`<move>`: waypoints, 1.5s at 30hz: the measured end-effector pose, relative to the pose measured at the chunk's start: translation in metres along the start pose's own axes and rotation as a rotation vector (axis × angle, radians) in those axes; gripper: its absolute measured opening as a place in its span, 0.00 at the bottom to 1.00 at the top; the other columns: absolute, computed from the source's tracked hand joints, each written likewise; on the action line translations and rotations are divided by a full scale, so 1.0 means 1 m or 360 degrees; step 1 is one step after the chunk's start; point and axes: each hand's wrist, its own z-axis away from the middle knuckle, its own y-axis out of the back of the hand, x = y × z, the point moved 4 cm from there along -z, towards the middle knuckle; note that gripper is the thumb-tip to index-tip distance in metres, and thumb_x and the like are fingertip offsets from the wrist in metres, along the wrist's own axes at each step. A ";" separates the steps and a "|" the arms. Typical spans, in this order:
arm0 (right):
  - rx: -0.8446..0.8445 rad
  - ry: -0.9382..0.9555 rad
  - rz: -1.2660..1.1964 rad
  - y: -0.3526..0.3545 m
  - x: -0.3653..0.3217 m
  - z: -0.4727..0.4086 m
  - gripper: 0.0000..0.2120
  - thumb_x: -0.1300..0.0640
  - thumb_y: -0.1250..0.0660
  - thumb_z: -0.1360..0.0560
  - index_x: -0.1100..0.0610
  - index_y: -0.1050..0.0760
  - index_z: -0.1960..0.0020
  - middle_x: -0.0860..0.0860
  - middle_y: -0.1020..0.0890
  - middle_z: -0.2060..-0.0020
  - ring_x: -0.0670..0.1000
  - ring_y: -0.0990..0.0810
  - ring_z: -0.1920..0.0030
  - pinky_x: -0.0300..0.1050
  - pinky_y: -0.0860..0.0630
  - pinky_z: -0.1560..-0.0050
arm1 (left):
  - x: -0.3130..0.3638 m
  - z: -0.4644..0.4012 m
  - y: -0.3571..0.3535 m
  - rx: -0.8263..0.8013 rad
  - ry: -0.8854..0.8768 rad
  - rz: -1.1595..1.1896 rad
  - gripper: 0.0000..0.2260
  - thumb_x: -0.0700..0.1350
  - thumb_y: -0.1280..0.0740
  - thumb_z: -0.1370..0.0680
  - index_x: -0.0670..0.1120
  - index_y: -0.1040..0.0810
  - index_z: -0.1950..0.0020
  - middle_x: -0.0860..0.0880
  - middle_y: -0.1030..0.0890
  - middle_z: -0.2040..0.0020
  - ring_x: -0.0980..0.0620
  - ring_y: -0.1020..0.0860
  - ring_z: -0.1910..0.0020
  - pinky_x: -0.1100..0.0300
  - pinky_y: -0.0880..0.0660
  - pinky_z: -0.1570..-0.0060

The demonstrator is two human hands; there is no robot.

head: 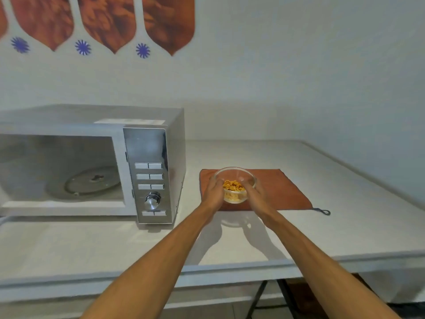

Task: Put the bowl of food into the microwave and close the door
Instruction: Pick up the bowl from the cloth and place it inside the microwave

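Observation:
A clear glass bowl (235, 176) holding yellow-orange food (233, 185) is over an orange cloth (282, 189) on the white table. My left hand (214, 192) grips the bowl's left side and my right hand (255, 194) grips its right side. To the left stands a white microwave (147, 120) with its cavity open; the glass turntable (89, 180) shows inside. The door itself is out of frame to the left. A silver control panel (150, 176) with buttons and a knob lies between the cavity and the bowl.
The white table (322, 226) runs along a white wall, with its front edge near me and its right edge slanting away. Folding legs (259, 295) show under it. The cloth has a grey hanging loop (324, 212) at its right corner.

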 end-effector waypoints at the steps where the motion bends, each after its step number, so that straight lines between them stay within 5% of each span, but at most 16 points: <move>1: -0.0016 0.0004 -0.0031 -0.004 -0.007 0.009 0.29 0.36 0.34 0.30 0.49 0.31 0.34 0.49 0.22 0.40 0.51 0.22 0.39 0.55 0.26 0.37 | 0.002 0.008 0.007 -0.0018 -0.0006 -0.0002 0.17 0.49 0.49 0.17 0.50 0.35 0.29 0.43 0.26 0.34 0.46 0.25 0.38 0.47 0.27 0.36; 4: -0.0087 0.0020 -0.0099 -0.015 -0.028 0.037 0.33 0.34 0.29 0.39 0.46 0.30 0.38 0.46 0.22 0.43 0.49 0.21 0.43 0.55 0.22 0.43 | 0.007 0.035 0.025 -0.0084 -0.0023 0.0029 0.18 0.52 0.50 0.17 0.53 0.35 0.29 0.47 0.25 0.36 0.48 0.23 0.41 0.48 0.25 0.38; 8: -0.0242 0.0060 -0.0103 -0.038 -0.054 0.078 0.38 0.35 0.26 0.43 0.46 0.30 0.37 0.47 0.22 0.42 0.47 0.20 0.45 0.42 0.22 0.53 | 0.008 0.069 0.059 -0.0098 -0.0021 0.0070 0.17 0.52 0.50 0.17 0.54 0.37 0.28 0.53 0.29 0.42 0.53 0.27 0.45 0.57 0.28 0.44; 13: -0.0381 0.0077 0.0066 -0.077 -0.069 0.121 0.45 0.42 0.22 0.44 0.50 0.36 0.32 0.49 0.25 0.39 0.49 0.24 0.40 0.42 0.23 0.46 | 0.006 0.104 0.115 -0.0074 0.0098 0.0087 0.19 0.49 0.49 0.17 0.53 0.37 0.26 0.51 0.28 0.38 0.49 0.27 0.38 0.51 0.28 0.37; 17: -0.0368 0.0147 0.0139 -0.125 -0.084 0.151 0.45 0.47 0.19 0.41 0.49 0.38 0.30 0.45 0.27 0.39 0.45 0.25 0.42 0.31 0.27 0.55 | 0.012 0.135 0.169 -0.0042 0.0044 0.0083 0.18 0.55 0.51 0.17 0.53 0.33 0.30 0.48 0.22 0.39 0.48 0.23 0.41 0.46 0.24 0.39; 21: -0.0370 0.0191 0.0053 -0.171 -0.097 0.170 0.44 0.49 0.18 0.41 0.46 0.37 0.32 0.40 0.25 0.43 0.40 0.23 0.47 0.25 0.26 0.61 | 0.013 0.155 0.217 0.0114 0.0000 0.0062 0.19 0.52 0.51 0.17 0.53 0.37 0.27 0.48 0.26 0.34 0.50 0.26 0.39 0.54 0.27 0.40; 27: -0.0402 0.0177 0.0041 -0.235 -0.110 0.176 0.50 0.47 0.18 0.43 0.48 0.41 0.28 0.45 0.28 0.36 0.48 0.25 0.40 0.44 0.23 0.42 | 0.011 0.159 0.286 0.0349 -0.0001 0.0078 0.17 0.49 0.48 0.19 0.50 0.29 0.32 0.47 0.22 0.39 0.49 0.24 0.42 0.52 0.27 0.43; 33: -0.0505 0.0144 -0.0095 -0.282 -0.117 0.147 0.46 0.49 0.16 0.45 0.44 0.39 0.35 0.40 0.26 0.46 0.38 0.24 0.48 0.28 0.27 0.57 | 0.012 0.133 0.331 0.0601 0.0042 0.0100 0.15 0.48 0.46 0.20 0.45 0.22 0.43 0.48 0.19 0.52 0.54 0.23 0.57 0.57 0.28 0.60; 41: -0.0584 0.0230 -0.0109 -0.332 -0.116 0.090 0.41 0.54 0.17 0.43 0.49 0.35 0.36 0.38 0.26 0.48 0.35 0.24 0.51 0.26 0.27 0.56 | 0.013 0.076 0.372 0.0721 0.0084 0.0066 0.08 0.43 0.38 0.26 0.46 0.19 0.59 0.51 0.20 0.65 0.51 0.24 0.63 0.59 0.30 0.65; 45: -0.0614 0.0209 -0.0102 -0.355 -0.108 0.060 0.42 0.51 0.17 0.44 0.52 0.32 0.34 0.47 0.21 0.44 0.49 0.21 0.42 0.41 0.23 0.45 | 0.006 0.048 0.386 0.0853 0.0128 0.0086 0.07 0.40 0.39 0.24 0.44 0.21 0.58 0.50 0.21 0.63 0.53 0.25 0.65 0.65 0.29 0.72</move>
